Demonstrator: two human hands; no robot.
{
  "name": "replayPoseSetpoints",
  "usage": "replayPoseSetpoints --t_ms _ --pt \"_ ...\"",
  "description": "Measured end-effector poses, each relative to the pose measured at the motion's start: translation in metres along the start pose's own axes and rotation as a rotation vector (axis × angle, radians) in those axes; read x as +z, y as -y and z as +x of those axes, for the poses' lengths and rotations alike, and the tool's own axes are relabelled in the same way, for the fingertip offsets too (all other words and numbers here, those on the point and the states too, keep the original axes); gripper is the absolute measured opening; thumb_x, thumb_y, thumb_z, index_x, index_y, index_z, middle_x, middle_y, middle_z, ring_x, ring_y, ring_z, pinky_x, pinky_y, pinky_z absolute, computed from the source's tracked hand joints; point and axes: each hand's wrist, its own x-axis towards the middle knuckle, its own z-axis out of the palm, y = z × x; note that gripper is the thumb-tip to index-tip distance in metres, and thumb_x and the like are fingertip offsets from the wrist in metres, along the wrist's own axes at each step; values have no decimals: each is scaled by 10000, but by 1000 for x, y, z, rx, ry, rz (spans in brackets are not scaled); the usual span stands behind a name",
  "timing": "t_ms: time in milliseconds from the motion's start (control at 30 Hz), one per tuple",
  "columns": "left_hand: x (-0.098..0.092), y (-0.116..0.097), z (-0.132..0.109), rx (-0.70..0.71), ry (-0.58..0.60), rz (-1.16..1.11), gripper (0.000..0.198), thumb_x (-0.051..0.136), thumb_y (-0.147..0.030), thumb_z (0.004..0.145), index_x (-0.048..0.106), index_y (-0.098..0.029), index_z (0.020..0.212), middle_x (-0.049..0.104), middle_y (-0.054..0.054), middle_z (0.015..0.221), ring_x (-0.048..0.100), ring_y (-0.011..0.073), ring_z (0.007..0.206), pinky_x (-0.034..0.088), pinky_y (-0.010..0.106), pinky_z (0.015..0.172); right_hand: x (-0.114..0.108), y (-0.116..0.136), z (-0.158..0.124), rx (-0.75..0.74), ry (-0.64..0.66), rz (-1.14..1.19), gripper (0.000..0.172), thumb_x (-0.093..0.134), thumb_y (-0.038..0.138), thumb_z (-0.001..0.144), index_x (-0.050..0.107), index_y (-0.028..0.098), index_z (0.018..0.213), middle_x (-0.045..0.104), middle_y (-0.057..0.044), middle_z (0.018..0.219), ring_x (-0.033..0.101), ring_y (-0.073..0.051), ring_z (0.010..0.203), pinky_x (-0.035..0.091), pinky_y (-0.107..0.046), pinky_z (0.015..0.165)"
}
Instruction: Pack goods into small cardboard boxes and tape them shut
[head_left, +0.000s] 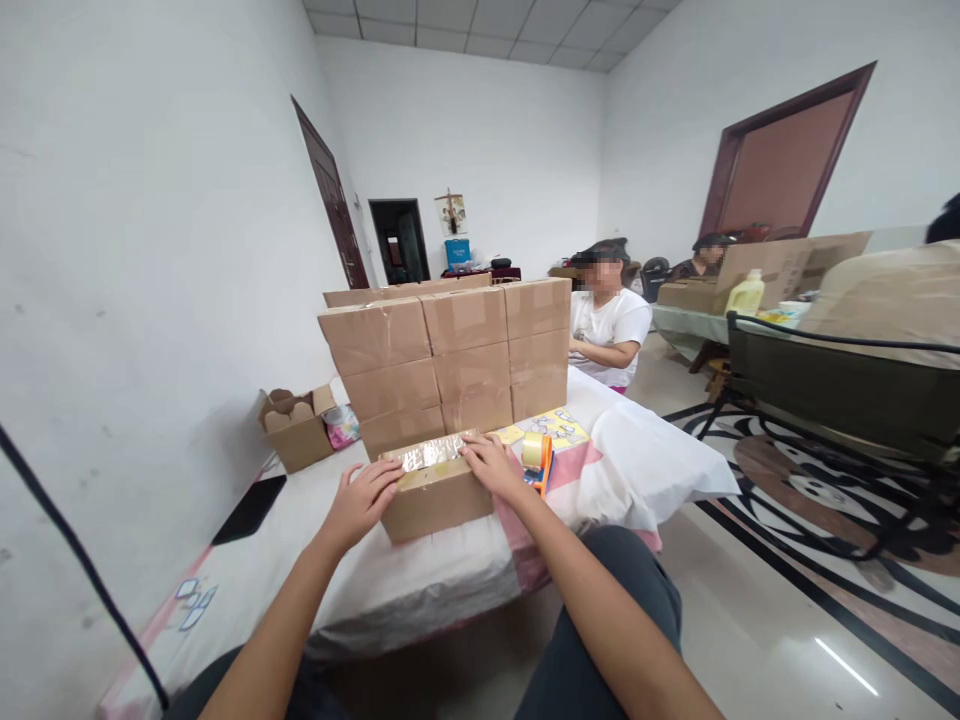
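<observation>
Cardboard box (439, 505): right in front of you on the cloth-covered table (645, 450), near its front edge, long side facing you, just before the stacked boxes.
Left grip (365, 500): your fingers are spread and laid over the left end of the box's top.
Right grip (491, 462): your fingers are spread too, resting at the right end of the top, near its far edge.
Tape strip (435, 453): shiny and wrinkled, it runs along the far part of the box's top between your two hands.
Tape dispenser (547, 465): orange, with a pale yellow tape roll (532, 450), on the table just right of your right hand.
Black flat item (251, 510): lying on the table to your left, near the wall.
Open carton (298, 445): beyond that item, its flaps up.
Stacked boxes (465, 355): taped brown boxes in three columns, three rows showing, directly behind your box; the lower part is partly hidden by it.
Chair (840, 395): green-backed, well to your right, with a person seated in it.
Co-worker (615, 315): a person in a white top, beyond the table's far right side.
Second table (679, 330): farther right, bearing cartons and a yellow jug (746, 293).
Blue box (457, 250): far off, near the back wall.
</observation>
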Motion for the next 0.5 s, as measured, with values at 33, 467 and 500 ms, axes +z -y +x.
replayPoseSetpoints --t_ms 33,467,500 --pt "-1 -3 -1 28 11 24 362 456 -438 987 655 -328 1269 639 59 1388 545 267 1310 240 534 1152 -2 -1 0 -14 -14 37 298 498 401 959 759 284 1045 655 -27 1347 468 -283 1301 303 -514 1123" --pt "7 -16 8 157 -70 141 434 530 -449 951 617 -306 1352 675 77 1332 637 274 1227 447 472 1070 -66 -104 -26 443 -462 352 279 644 408 677 612 200 860 709 -100 840 695 -311 853 556 -411 739" --pt "9 -16 9 152 -76 138 426 540 -459 943 637 -302 1327 688 75 1311 647 277 1211 466 464 1050 -63 -106 -31 433 -420 377 252 656 398 670 613 195 814 712 -88 800 695 -294 803 555 -390 708"
